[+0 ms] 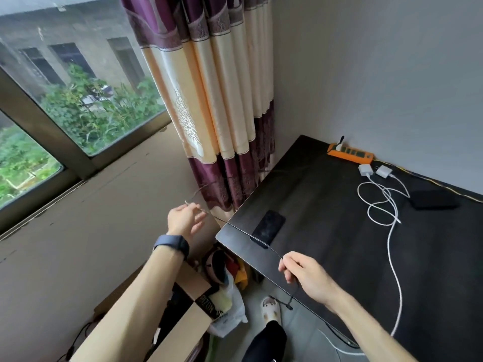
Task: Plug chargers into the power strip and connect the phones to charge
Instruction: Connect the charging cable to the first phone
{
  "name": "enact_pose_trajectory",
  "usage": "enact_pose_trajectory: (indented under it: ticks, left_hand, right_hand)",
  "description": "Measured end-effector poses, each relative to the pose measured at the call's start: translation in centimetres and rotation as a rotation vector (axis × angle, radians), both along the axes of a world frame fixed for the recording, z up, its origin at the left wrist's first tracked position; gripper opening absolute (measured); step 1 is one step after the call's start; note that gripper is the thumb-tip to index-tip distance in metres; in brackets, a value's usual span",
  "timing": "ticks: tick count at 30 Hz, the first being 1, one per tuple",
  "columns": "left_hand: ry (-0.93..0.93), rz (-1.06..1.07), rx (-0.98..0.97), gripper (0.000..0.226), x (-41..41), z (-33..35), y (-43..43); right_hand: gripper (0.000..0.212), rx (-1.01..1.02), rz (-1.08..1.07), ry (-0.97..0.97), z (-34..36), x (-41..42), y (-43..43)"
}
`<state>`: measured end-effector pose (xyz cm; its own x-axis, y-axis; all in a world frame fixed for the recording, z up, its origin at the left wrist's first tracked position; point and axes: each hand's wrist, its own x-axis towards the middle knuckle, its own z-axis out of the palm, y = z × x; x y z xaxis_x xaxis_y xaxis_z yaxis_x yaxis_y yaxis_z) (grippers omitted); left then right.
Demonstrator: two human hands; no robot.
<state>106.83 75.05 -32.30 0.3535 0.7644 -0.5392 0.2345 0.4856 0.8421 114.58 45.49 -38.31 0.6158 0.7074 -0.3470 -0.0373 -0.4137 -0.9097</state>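
Observation:
A thin braided cable (pixel 236 228) stretches taut between my hands across the near left corner of the black table (pixel 326 231). My left hand (pixel 184 219) pinches one end off the table's left side. My right hand (pixel 304 276) grips the cable near its dark plug (pixel 288 307), which dangles below. A dark phone (pixel 269 227) lies flat near the table corner, under the cable. An orange power strip (pixel 351 153) sits by the far wall with one plug in its left end. Two white charger bricks (pixel 365 169) (pixel 383 171) lie in front of it, white cables (pixel 386 202) looping. A second dark phone (pixel 433 199) lies to the right.
A striped curtain (pixel 222 100) hangs left of the table, beside a window (pixel 78 87). Below my arms stand a cardboard box (pixel 193 291), a plastic bag (pixel 230 309) and clutter on the floor. My slippered foot (pixel 271 308) is by the table edge.

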Motion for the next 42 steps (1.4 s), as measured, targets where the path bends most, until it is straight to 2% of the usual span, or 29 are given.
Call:
enact_pose_trajectory:
  ticks: [2,3,5,6,8,10,12,15,18,20,22,25,27,30,33,37,40,42]
  left_hand:
    - [0.357,-0.119,0.16,0.06,-1.7,-2.9,-1.8]
    - [0.442,-0.234,0.31,0.068,-2.3,-3.6,-3.3]
    - [0.333,-0.612,0.624,0.054,-2.9,-3.8,-6.8]
    - [0.255,-0.832,0.715,0.045,-3.0,-3.6,-8.5]
    - [0.252,-1.157,0.805,0.033,-3.1,-3.2,-10.8]
    - [0.345,-1.242,1.048,0.027,-2.9,-3.1,-11.0]
    - [0.444,-1.276,1.257,0.035,-3.1,-2.9,-9.9]
    - [0.459,-1.238,1.19,0.04,-4.4,-3.4,-7.0]
    - [0.467,-1.032,1.121,0.032,-6.3,-4.5,-3.0]
    - [0.567,-0.944,1.076,0.027,-7.8,-5.4,-0.1]
    - [0.735,-1.009,0.989,0.027,-9.1,-6.7,2.1]
    - [0.898,-1.336,0.854,0.027,-10.0,-8.4,2.1]
    - [0.803,-1.425,0.827,0.031,-9.6,-8.6,0.6]
    - [0.522,-1.491,0.826,0.037,-8.1,-7.9,-2.8]
    - [0.297,-1.495,0.921,0.036,-7.3,-7.2,-5.3]
    - [0.335,-1.462,1.17,0.034,-8.5,-8.7,-2.8]
    - [0.404,-1.456,1.156,0.034,-11.3,-10.9,1.7]
    - [0.523,-1.414,1.123,0.034,-13.5,-12.5,5.0]
  right_hand:
    - [0.029,-0.012,0.045,-0.072,0.1,-0.1,0.3]
    - [0.027,-0.017,0.074,-0.102,0.1,-0.2,0.6]
    - [0.025,-0.033,0.135,-0.168,0.0,-0.3,1.4]
    - [0.026,-0.044,0.158,-0.199,0.0,-0.3,1.8]
    - [0.027,-0.069,0.17,-0.227,0.1,-0.3,2.5]
    - [0.031,-0.079,0.166,-0.246,0.3,-0.2,2.7]
    - [0.034,-0.087,0.159,-0.262,0.5,0.0,2.5]
    - [0.038,-0.141,0.146,-0.259,0.4,0.2,1.7]
    - [0.04,-0.221,0.119,-0.239,-0.6,0.0,0.2]
    - [0.035,-0.265,0.089,-0.21,-1.5,-0.1,-0.9]
    - [0.024,-0.291,0.055,-0.193,-2.2,-0.4,-1.6]
    - [0.015,-0.287,0.01,-0.199,-3.1,-2.1,-1.0]
    - [0.015,-0.272,0.006,-0.202,-3.4,-3.9,0.5]
    - [0.013,-0.262,0.037,-0.252,-3.5,-6.6,3.5]
    - [0.014,-0.264,0.028,-0.313,-3.0,-8.1,6.2]
    - [0.017,-0.274,-0.013,-0.306,-2.3,-8.5,7.5]
    - [0.031,-0.381,0.04,-0.305,-2.5,-8.5,7.0]
    - [0.032,-0.458,0.046,-0.301,-2.7,-8.3,6.4]
